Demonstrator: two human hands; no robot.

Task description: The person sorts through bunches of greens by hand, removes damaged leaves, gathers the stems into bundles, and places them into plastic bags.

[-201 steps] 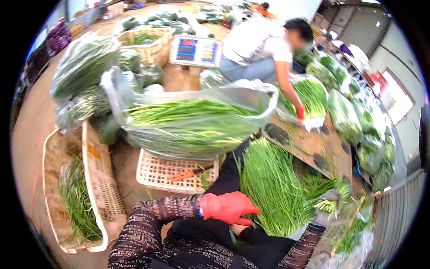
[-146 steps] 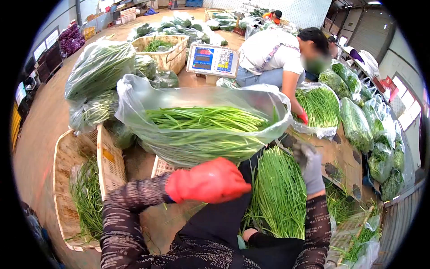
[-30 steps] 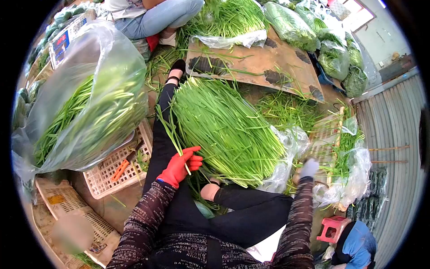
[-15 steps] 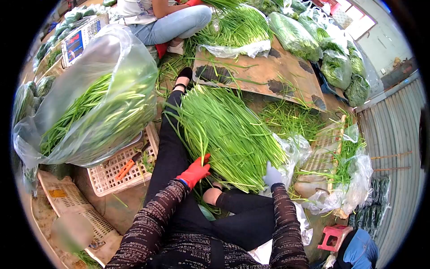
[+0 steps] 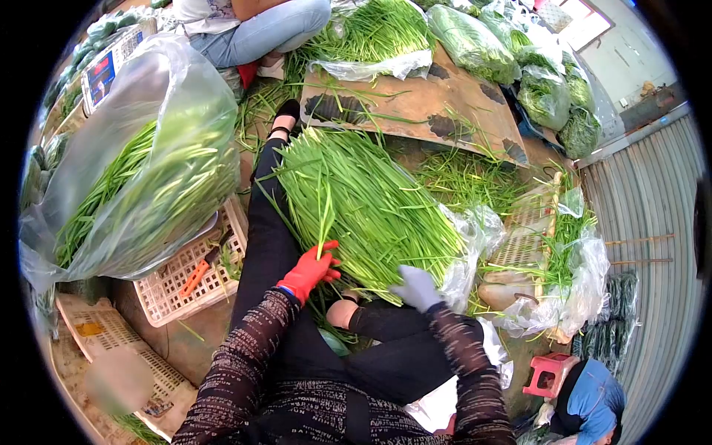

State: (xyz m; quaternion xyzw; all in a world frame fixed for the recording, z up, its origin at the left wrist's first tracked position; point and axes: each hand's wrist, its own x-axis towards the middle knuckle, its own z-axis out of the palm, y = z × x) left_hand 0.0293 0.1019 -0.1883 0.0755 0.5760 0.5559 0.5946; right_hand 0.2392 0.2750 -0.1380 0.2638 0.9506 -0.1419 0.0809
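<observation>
A large heap of garlic chives [image 5: 371, 208] lies in front of me beside my outstretched leg, pale ends toward me and to the right. My left hand [image 5: 308, 273], in a red glove, is closed on a few garlic chive stalks [image 5: 326, 211], whose green leaves point away from me over the heap. At the heap's near right end is my right hand [image 5: 418, 288], in a grey glove, its fingers apart beside the pale stalk ends. Part of its fingertips is hard to make out. Clear plastic [image 5: 483, 226] shows under the heap's right side.
On the left, a big clear bag of chives [image 5: 163, 170] stands by a white crate [image 5: 167, 300] holding an orange-handled knife [image 5: 195, 277]. A brown board [image 5: 415, 104] lies ahead, near a seated person [image 5: 259, 33]. At right are a tipped basket [image 5: 523, 237] and pink stool [image 5: 547, 373].
My right hand has moved left and inward along the stalk ends. My left hand still holds the stalks. The whole view has shifted slightly, so the surroundings appear farther left and up.
</observation>
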